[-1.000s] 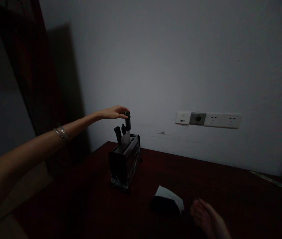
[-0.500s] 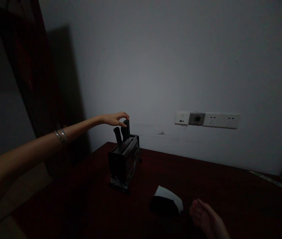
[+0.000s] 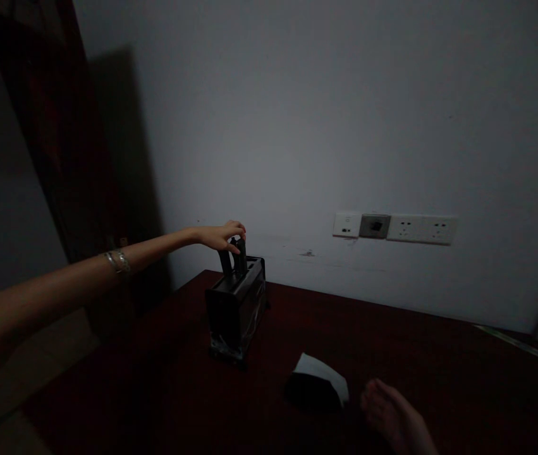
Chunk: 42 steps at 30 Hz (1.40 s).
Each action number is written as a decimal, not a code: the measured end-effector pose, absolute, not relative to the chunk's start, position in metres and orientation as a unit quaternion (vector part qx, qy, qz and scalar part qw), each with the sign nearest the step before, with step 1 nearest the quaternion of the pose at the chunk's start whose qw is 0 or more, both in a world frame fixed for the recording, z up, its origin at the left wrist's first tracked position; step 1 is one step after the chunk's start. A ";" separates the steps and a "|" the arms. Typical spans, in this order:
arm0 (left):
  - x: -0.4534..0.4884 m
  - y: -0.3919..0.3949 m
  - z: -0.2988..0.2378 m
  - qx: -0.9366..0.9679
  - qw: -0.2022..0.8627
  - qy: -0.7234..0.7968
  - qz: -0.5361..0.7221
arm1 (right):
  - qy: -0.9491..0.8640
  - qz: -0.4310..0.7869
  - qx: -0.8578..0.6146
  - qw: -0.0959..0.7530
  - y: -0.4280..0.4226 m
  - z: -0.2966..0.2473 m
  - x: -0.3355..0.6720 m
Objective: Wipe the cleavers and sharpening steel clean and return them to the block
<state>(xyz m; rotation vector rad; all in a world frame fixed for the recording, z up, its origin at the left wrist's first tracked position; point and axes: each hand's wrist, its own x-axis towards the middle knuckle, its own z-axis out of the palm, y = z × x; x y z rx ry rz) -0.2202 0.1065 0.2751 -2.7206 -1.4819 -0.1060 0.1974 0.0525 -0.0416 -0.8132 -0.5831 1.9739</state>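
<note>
I see my left hand [image 3: 221,235] stretched over the knife block [image 3: 235,309] at the far side of the bench [image 3: 155,379], fingers curled together, pinching the top of a knife handle [image 3: 242,253] seated in its slot. My right hand [image 3: 392,414] rests on the bench beside a white sheet [image 3: 323,373]. I cannot tell how its fingers lie.
</note>
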 end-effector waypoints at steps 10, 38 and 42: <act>-0.219 0.106 0.269 -0.879 0.018 -0.476 -0.024 | -0.269 0.785 -0.333 0.447 0.052 -0.043 0.198; -0.233 0.122 0.303 -0.840 -0.068 -0.538 0.015 | -0.280 0.786 -0.330 0.441 0.053 -0.044 0.197; -0.223 0.126 0.294 -0.837 -0.132 -0.528 0.044 | -0.270 0.797 -0.321 0.435 0.051 -0.041 0.197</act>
